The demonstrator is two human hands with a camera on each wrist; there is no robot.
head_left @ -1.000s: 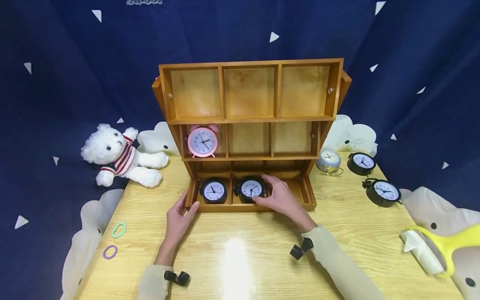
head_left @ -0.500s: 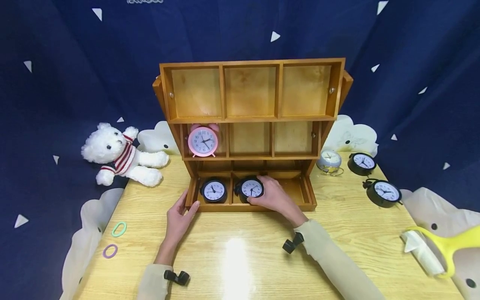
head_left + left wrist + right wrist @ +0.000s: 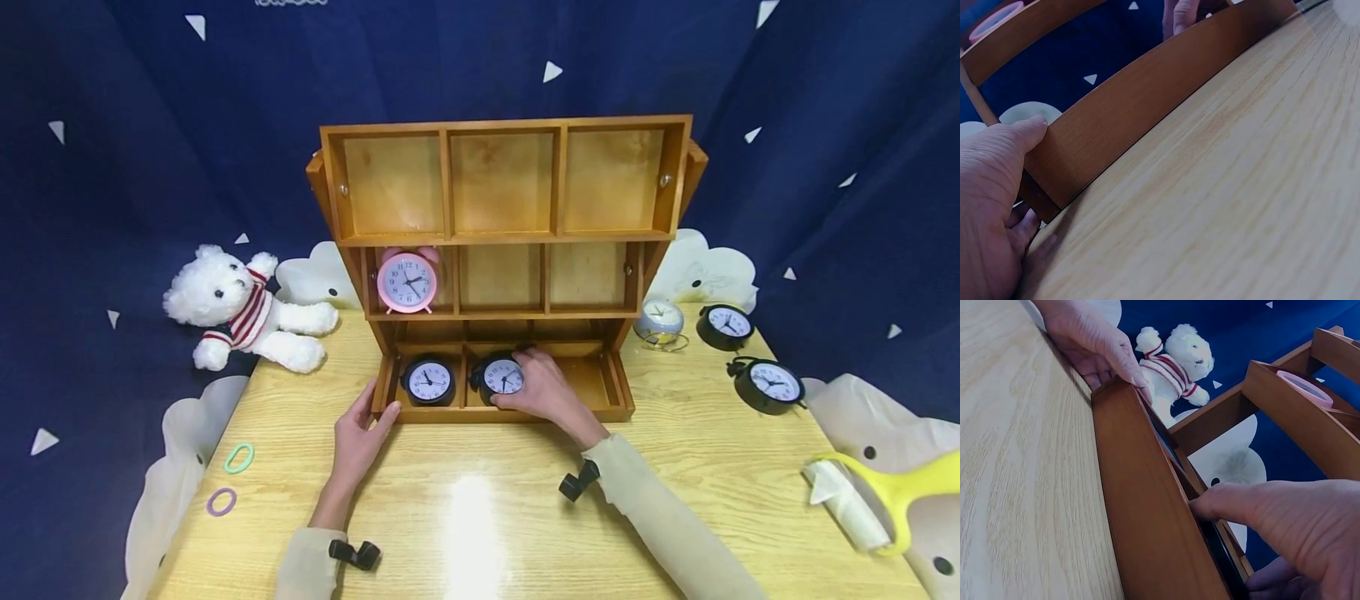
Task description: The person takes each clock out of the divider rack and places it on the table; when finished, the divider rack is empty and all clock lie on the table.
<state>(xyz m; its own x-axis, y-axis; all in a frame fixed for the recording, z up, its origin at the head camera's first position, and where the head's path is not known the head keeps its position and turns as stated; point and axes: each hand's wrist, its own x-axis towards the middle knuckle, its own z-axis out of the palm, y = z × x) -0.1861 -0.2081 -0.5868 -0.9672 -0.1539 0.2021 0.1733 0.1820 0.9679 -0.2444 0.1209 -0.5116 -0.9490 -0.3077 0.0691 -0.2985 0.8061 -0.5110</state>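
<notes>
My left hand (image 3: 360, 435) grips the front left corner of a brown wooden tiered shelf (image 3: 517, 417), the thumb on its front board and the fingers round its side. In the bottom row, my right hand (image 3: 551, 392) holds the right side of a black alarm clock (image 3: 501, 377) that lies face up in the middle compartment. The thumb is at the clock's front rim and the fingers are at its back. Another black alarm clock (image 3: 428, 382) lies in the bottom left compartment. A pink twin-bell alarm clock (image 3: 407, 282) stands in the middle row's left compartment.
Two black clocks (image 3: 768, 382) and a light blue clock (image 3: 662, 317) are on the table's right side. A white teddy bear (image 3: 243, 312) lies at the left. Hair ties (image 3: 239, 458) are at front left, and a yellow-handled roller (image 3: 851, 508) at right.
My right hand has slid a little to the left and closed in on the middle black clock, covering more of its right edge. My left hand has stayed on the shelf corner.
</notes>
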